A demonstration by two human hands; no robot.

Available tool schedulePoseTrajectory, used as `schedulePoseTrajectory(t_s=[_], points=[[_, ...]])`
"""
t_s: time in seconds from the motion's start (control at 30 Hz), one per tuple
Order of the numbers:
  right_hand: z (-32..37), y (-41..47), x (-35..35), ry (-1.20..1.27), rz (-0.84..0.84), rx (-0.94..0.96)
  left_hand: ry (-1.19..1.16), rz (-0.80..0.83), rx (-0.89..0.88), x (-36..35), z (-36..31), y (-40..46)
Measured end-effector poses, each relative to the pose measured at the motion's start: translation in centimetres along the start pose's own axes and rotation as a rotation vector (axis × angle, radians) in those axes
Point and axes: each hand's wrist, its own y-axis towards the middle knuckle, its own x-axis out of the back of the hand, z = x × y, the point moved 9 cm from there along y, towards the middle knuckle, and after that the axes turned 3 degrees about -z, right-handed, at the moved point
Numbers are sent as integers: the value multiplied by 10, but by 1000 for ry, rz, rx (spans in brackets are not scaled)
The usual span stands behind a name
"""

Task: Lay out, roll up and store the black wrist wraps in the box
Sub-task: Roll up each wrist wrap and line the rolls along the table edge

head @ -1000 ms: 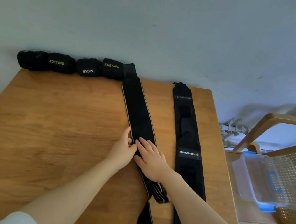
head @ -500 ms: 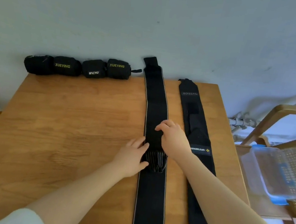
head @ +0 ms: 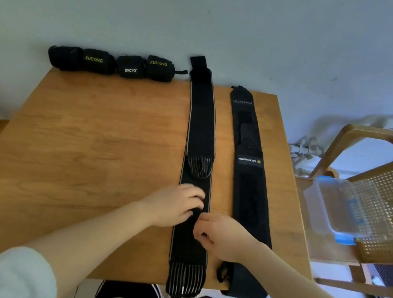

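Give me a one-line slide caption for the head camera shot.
Both hands, left hand and right hand, work on a flattened black wrist wrap beside a second wrap on the wooden table.

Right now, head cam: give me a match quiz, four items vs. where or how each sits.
Items:
1. rolled wraps
2. striped-edge wrap
3. labelled wrap
4. clear box

Places:
A. on the chair
B. flat, nearest the table right edge
C. row along the wall
D. flat, under both hands

Pairs: 1-C, 2-D, 3-B, 4-A
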Motion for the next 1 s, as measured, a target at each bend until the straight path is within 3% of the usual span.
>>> schedulePoseTrajectory(t_s=[0.13,0.3,0.37,0.5,0.77,0.87,1.0], points=[[12,-21,-38,-167,129,6,19,155,-23,-37,-13,-36],[14,-46,-63,-233,110,-82,-29,124,61,-50,-19,-70],[16,-53,-71,-226,11,-126,-39,160,70,-61,-23,-84],[12,-54,-61,26,-194,-319,-105,220,120,-79,-20,-95],[-4,-47,-45,128,-468,-686,-183,-140,353,-56,-11,-80],[-7,-44,-44,82,-433,-743,-135,-165,369,-51,-10,-75],[11,-41,-41,26,-277,-622,-180,-126,337,-53,-9,-76]])
